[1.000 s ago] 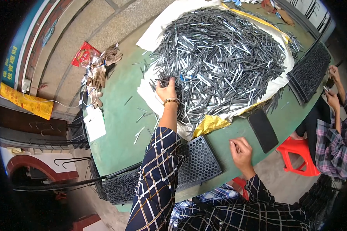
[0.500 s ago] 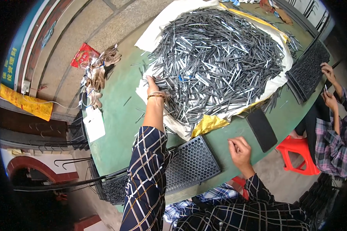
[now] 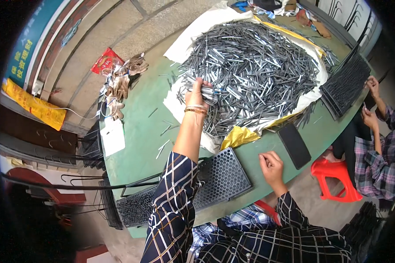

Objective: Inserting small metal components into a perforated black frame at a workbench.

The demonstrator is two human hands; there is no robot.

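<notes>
A large heap of thin dark grey and silvery strips (image 3: pixel 259 70) lies on a spread white sack (image 3: pixel 175 48) on a green table. At the heap's near left side my left hand (image 3: pixel 196 94) is closed around a small bundle of these strips (image 3: pixel 208 93). My right hand (image 3: pixel 273 168) rests above the table's near edge with its fingers curled; what they hold, if anything, is hidden. Between my arms sits a black tray with rows of round holes (image 3: pixel 226 173). My left sleeve covers part of it, and its left part (image 3: pixel 136 209) looks filled with dark pieces.
A black phone-like slab (image 3: pixel 295 147) lies right of my right hand. Another black tray (image 3: pixel 344 90) stands at the right, beside a co-worker's hands (image 3: pixel 371 116). Gloves (image 3: pixel 120 85), a red packet (image 3: pixel 106 61) and white paper (image 3: pixel 113 136) lie at the left. A red stool (image 3: pixel 338 177) stands on the floor.
My left hand has moved away from the sack's left edge, a little up and right, and a bundle of strips now shows in it. My right hand stays curled in place. The view has shifted slightly.
</notes>
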